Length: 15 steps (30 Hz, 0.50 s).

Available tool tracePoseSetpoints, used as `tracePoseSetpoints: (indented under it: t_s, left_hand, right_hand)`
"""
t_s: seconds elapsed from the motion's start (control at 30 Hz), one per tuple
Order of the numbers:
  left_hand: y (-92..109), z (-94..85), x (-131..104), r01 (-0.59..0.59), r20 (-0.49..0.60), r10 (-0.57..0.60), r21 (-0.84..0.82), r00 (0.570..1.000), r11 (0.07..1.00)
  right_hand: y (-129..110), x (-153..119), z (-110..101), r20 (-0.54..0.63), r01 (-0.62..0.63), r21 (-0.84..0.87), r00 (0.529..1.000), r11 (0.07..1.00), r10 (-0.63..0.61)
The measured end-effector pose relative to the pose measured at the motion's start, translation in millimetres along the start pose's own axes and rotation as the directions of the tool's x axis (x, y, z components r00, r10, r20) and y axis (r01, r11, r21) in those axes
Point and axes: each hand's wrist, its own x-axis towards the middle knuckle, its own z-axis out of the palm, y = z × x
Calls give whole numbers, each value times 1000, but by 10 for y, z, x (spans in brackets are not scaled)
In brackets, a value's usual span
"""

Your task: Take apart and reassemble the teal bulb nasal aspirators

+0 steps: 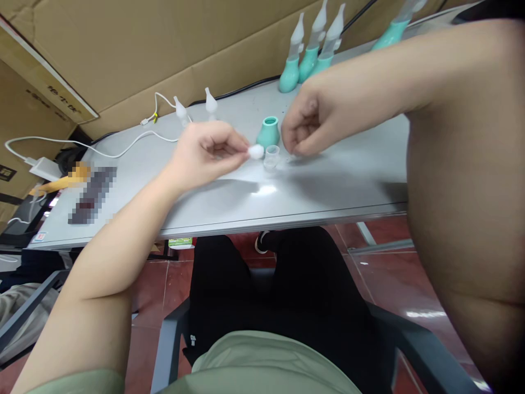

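Our left hand [207, 151] pinches a white tip [256, 151]; right hand [309, 121], we can't tell. There's room before the bench's near edge [254, 222].

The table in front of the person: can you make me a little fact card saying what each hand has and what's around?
Left hand: pinching a small white piece
Right hand: fingers low over the table, by a small clear piece; too blurred to tell if held
Between the hands: an upright green bulb, open at the top, with a clear cup in front
Behind the left hand: two white tips
Back of the table: three green bulbs with clear necks and white nozzles
Left side: a white cable
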Motion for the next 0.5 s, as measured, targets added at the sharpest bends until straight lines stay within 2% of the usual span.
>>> tracePoseSetpoints:
  t_s: [0.07, 0.17, 0.3, 0.4, 0.5]
  left_hand:
    - [-89, -29, 17, 59, -118, -65, -54, 991, 997]
    - [-216, -66, 46, 77, -206, -103, -134, 973, 988]
    - [-319, -99, 58, 157, -236, -194, -168, 952, 973]
    - [-347, -120, 60, 178, -226, -226, -215, 947, 960]
    - [-353, -147, 73, 158, -241, -243, -327, 940, 932]
  right_hand:
    - [-171, 94, 28, 12, -4, 23, 1000, 1000, 3]
    - [-375, 236, 25, 18, 8, 13, 1000, 1000, -8]
    - [-501, 323, 4, 17, 3, -72, 1000, 997, -1]
    - [-504, 348, 45, -22, -28, 1, 999, 1000, 28]
    - [-468, 368, 113, -38, 5, 73, 999, 997, -3]
